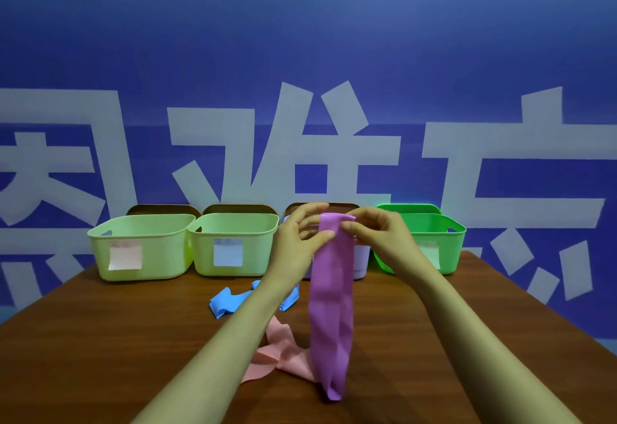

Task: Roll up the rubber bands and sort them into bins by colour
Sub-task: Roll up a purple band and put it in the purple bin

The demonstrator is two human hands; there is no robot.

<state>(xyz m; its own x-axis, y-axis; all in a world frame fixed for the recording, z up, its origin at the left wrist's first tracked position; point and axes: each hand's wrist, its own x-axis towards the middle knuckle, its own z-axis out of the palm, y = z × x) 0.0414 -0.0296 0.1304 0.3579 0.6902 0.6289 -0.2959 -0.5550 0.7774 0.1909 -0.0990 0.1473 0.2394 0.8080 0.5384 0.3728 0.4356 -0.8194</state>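
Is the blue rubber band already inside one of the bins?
No, the blue band lies unrolled on the table, in front of the bins.

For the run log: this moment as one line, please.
purple band: held up by top end | left hand: pinches it | right hand: pinches it | blue band, pink band: loose on table

Dim, bluish overall light, soft sheen on the brown tabletop (133, 323), faint shadows under the bins (140, 246), wide-angle bending at the edges, slightly soft detail throughout
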